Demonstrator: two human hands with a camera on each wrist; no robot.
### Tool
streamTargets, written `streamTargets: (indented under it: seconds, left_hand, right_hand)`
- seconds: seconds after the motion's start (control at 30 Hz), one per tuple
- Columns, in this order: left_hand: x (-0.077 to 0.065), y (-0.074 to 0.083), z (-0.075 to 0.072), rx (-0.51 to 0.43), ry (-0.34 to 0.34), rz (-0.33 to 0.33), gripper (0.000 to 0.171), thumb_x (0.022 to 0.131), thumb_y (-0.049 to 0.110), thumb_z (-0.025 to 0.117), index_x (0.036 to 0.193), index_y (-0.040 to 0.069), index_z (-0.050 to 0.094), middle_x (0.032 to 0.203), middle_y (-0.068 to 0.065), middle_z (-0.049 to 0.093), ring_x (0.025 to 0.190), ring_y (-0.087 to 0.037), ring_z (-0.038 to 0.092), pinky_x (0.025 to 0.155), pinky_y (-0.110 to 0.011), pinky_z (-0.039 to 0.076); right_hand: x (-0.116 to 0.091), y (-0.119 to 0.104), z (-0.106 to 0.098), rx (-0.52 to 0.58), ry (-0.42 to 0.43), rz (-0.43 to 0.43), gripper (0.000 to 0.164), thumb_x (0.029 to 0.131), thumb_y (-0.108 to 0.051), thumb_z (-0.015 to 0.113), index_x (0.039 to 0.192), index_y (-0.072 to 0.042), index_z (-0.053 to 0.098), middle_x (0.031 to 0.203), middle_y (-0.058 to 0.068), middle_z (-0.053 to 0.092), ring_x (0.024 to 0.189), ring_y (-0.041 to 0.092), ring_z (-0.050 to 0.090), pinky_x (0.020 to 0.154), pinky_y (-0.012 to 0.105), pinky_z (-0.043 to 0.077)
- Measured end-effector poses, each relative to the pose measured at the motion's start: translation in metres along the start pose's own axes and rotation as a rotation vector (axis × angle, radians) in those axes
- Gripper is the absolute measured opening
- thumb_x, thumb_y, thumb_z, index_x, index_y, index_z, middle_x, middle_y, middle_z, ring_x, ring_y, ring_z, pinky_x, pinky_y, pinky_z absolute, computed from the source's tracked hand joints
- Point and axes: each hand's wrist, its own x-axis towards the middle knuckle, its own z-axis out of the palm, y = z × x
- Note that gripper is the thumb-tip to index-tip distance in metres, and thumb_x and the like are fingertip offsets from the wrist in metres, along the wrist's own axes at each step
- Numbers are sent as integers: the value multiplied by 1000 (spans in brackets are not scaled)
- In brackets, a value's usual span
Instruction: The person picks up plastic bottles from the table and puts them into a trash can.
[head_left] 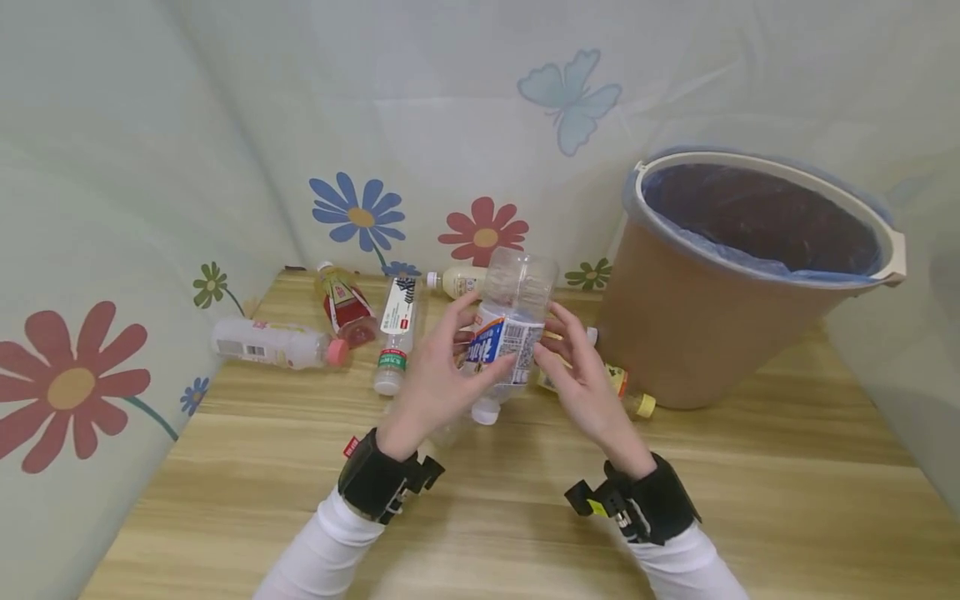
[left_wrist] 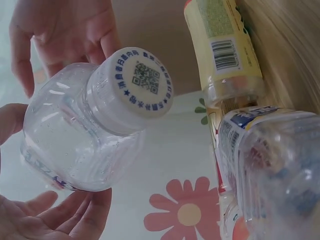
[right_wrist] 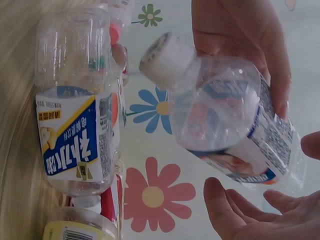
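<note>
A clear plastic drink bottle [head_left: 525, 287] with a blue and white label is held tilted above the table, its white cap [left_wrist: 145, 82] pointing down. My left hand [head_left: 435, 371] grips its side, thumb lying over the label. On the other side my right hand [head_left: 592, 392] is held close by, fingers spread and a little bent; in the right wrist view its fingertips stand apart from the plastic. Beneath the hands lies a second bottle [right_wrist: 72, 135] of the same kind, largely hidden in the head view. A yellow-capped bottle [head_left: 637, 406] lies partly behind my right hand.
A large brown bin [head_left: 675, 333] with a blue liner stands at the right. On the wooden table [head_left: 510, 517] lie a pink-capped bottle [head_left: 273, 343], a bottle with red contents [head_left: 348, 312], a green-banded bottle [head_left: 393, 350] and a cream bottle [head_left: 459, 282]. A flowered curtain [head_left: 412, 108] hangs behind.
</note>
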Motion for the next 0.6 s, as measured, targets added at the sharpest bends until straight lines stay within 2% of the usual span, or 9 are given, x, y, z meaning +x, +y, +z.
streamTargets:
  seconds: [0.13,0.3,0.6]
  left_hand:
    - [-1,0,5,5,6,-29,77,87,35,79,151,17,39,135,-11,62,116,-24,67,97,-41,58]
    - [-1,0,8,-13,-13,-12,71,93,37,73,151,14,39,138,-14,61,120,-26,66,99,-40,58]
    - [-3,-3,8,-42,-83,-8,61,105,42,50,157,14,35,147,-12,56,128,-25,62,101,-38,56]
  right_hand:
    - [-1,2,4,31,-45,-5,65,105,-9,47,162,-11,15,150,29,41,138,47,47,108,61,47]
    - [0,4,6,58,-61,-21,71,105,-8,47,164,-18,7,149,30,41,135,47,50,102,58,51]
    - [2,10,8,57,-59,-62,78,103,-5,50,164,-24,4,147,29,43,127,48,55,97,60,55]
